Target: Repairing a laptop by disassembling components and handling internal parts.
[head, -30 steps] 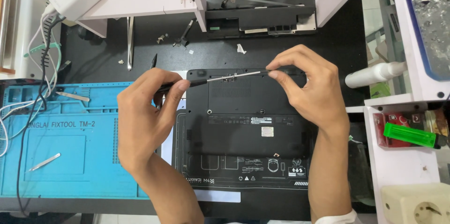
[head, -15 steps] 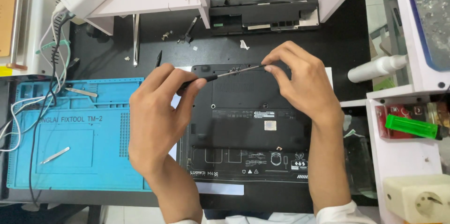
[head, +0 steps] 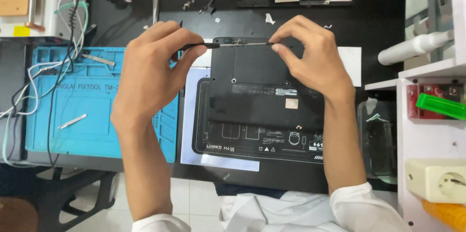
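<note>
**Screwdriver held level over laptop's back edge**

Both hands sit higher in view than 0.5 s ago. Left hand closed on screwdriver handle; right hand pinches its tip at 12 o'clock on the laptop, mid-desk. Keep the shaft steady, pressure light. Blue mat at 9 o'clock.

Your two hands — the left hand and right hand — block the black device's top edge. Open desk lies just right of your right wrist, up to the white bottle and white shelf unit. To the left, the blue mat carries tweezers and trailing cables — pass low there.
</note>
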